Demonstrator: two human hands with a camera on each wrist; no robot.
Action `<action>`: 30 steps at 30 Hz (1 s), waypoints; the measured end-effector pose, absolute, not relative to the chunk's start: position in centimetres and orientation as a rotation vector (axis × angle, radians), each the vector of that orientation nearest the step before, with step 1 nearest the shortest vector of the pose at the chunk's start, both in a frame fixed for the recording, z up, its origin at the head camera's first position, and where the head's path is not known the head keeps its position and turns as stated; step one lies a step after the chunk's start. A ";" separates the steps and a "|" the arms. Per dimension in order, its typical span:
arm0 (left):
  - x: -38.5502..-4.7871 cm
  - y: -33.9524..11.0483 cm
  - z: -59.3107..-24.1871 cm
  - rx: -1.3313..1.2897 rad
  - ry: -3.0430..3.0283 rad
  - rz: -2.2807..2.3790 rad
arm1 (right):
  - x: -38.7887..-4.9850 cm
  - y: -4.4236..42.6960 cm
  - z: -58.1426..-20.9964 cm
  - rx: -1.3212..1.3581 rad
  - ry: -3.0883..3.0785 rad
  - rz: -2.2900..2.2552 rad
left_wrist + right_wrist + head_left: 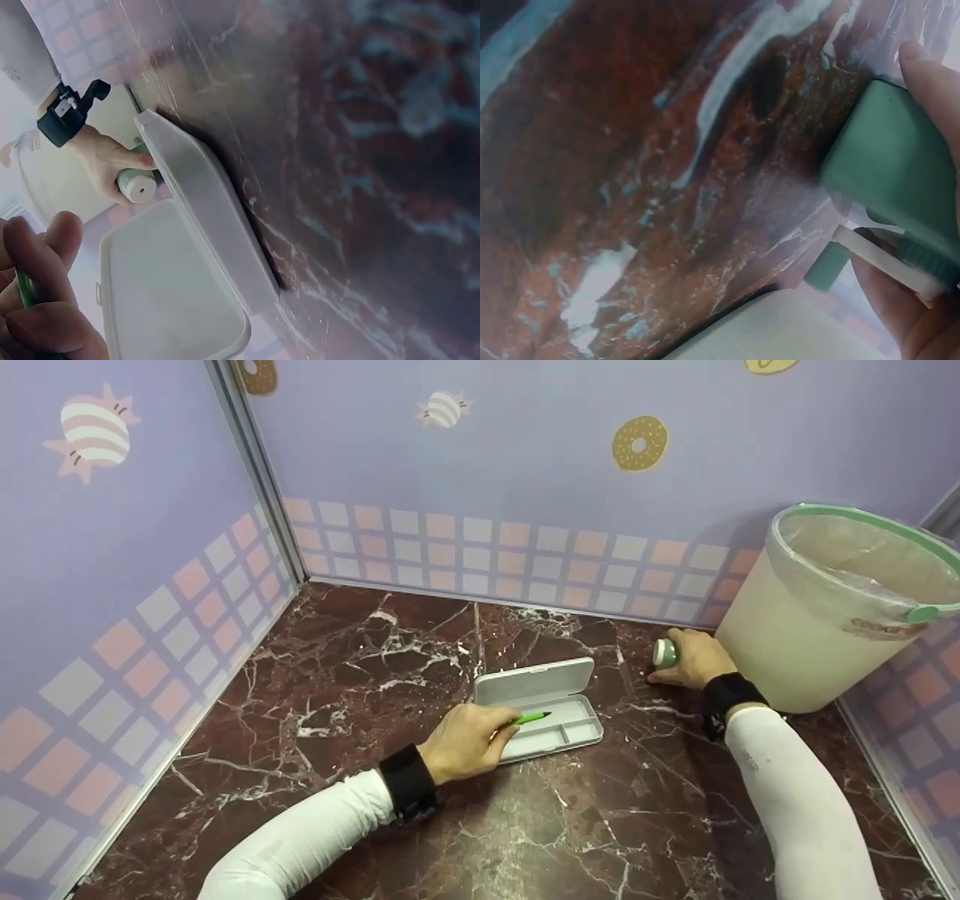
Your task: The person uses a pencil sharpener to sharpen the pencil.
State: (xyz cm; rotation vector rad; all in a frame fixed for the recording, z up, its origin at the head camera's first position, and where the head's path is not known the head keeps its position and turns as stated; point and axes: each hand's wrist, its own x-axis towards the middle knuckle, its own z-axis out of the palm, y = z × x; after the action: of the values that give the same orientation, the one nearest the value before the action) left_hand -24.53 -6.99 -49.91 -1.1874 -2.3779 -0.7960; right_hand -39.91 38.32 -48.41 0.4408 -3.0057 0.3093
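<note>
My left hand [463, 741] pinches a green pencil [534, 718] between thumb and fingers, its dark tip pointing right. The pencil is held above an open white pencil case [534, 673], whose lid leans back and whose visible compartments hold nothing. Farther right, my right hand [701, 658] grips a green and white crank pencil sharpener [666, 654] near the back wall. In the right wrist view its green body [892, 157] shows, with a white crank arm and a green knob [828, 266]. The left wrist view shows the sharpener's round white end [139, 187] with a small hole.
A tall cream bin [787, 615] with a green rim and a clear liner stands at the right, close beside my right hand. Patterned walls [487, 472] border the dark marbled tabletop [360, 697] at the back and both sides. Small white specks lie behind the case.
</note>
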 end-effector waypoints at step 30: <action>-24.3 -6.0 -49.4 -1.202 -2.434 -0.728 | -31.2 34.3 -43.2 0.761 -2.783 0.306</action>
State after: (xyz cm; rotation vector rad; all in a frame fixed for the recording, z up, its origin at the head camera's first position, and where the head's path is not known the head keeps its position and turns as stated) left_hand -24.26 -6.04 -49.39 -1.2022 -2.4340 -0.7276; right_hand -31.21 34.31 -43.17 0.7608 -2.7830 0.3063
